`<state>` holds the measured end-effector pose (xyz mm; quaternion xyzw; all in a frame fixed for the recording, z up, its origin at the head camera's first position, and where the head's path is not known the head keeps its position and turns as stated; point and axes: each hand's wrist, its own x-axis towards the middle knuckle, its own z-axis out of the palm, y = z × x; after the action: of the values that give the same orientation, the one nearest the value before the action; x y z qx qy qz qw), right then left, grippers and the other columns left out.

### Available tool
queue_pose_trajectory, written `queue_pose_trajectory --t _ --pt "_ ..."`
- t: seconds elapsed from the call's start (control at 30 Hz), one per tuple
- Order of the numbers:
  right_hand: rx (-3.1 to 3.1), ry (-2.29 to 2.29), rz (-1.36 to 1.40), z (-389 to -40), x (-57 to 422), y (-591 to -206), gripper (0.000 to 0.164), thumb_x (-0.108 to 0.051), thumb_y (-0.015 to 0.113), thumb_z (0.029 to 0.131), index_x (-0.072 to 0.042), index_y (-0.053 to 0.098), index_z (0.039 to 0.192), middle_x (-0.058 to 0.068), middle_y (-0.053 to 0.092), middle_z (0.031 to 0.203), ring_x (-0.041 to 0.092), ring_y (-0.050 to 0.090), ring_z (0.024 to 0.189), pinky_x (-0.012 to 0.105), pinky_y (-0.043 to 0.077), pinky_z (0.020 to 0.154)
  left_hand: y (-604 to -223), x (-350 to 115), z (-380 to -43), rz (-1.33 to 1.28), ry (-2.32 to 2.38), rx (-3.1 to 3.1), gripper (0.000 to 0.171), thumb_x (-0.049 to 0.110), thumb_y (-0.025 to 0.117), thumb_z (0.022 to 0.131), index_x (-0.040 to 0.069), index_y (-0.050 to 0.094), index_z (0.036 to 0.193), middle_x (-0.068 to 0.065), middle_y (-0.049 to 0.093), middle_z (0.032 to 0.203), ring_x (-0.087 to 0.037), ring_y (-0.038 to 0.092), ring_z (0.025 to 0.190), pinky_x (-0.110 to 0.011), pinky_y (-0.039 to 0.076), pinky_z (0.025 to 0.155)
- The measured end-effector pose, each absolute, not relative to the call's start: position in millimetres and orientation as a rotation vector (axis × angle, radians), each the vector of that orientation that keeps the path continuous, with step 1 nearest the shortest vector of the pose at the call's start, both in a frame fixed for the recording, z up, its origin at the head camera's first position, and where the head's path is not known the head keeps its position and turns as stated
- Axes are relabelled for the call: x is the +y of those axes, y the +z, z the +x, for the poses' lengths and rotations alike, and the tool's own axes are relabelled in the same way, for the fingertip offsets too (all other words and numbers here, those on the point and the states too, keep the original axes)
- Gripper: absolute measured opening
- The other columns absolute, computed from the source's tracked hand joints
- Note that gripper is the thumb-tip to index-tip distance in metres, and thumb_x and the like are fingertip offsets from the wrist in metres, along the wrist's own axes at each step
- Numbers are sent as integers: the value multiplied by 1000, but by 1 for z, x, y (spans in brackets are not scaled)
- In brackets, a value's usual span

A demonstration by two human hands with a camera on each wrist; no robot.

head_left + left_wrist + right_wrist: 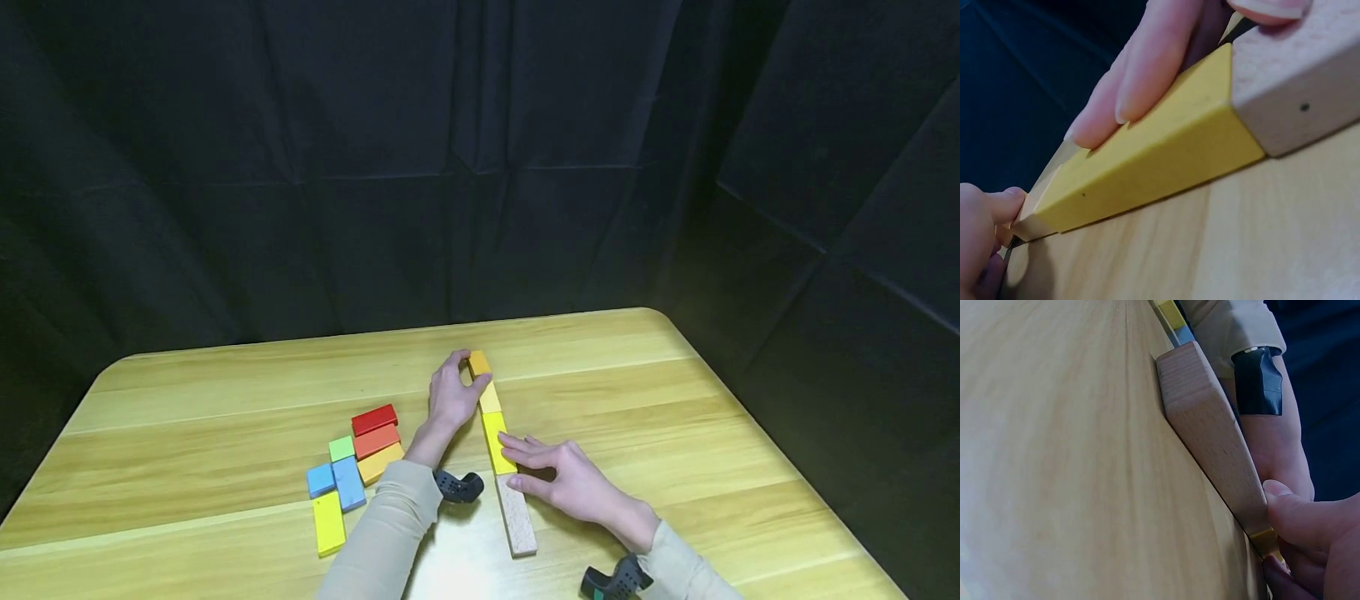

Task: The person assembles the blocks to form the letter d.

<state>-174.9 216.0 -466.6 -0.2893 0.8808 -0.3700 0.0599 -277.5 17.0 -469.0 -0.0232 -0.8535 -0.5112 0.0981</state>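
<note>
A row of blocks runs away from me: an unpainted wooden block (517, 521) nearest, then a yellow block (494, 437), a pale orange block (489, 398) and an orange block (480, 363) at the far end. With thumb and fingers, my left hand (453, 396) pinches the orange block. My right hand (573, 483) lies over the row's middle, its extended fingertips (1132, 103) on the yellow block's top. Its thumb touches the unpainted block near their joint. In the left wrist view, the yellow and unpainted blocks meet end to end.
Left of my left forearm lies a loose group: a red block (374, 419), a red-orange block (377, 442), an orange block (380, 463), a green block (341, 448), two blue blocks (348, 483) and a yellow block (328, 523). Dark curtains (375, 250) hang behind the wooden table (675, 433).
</note>
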Motion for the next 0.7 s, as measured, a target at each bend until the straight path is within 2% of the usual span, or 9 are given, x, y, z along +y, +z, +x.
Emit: queue_pose_trajectory --t 0.43,0.7 --pt "2681 -1127 -888 -175 218 -468 50 -42 69 92 -11 65 131 -8 53 144 36 44 138 55 33 114 -471 20 -277 -91 -1488 -2541 45 17 67 96 0 56 136 -20 59 137 -35 54 131 -46 44 110" --pt "2676 -1114 -882 -176 218 -467 52 -46 67 93 -13 64 132 -10 51 145 33 43 139 54 33 115 -472 22 -279 -50 -1512 -2521 40 16 63 98 3 58 135 -17 61 137 -33 54 131 -44 44 110"
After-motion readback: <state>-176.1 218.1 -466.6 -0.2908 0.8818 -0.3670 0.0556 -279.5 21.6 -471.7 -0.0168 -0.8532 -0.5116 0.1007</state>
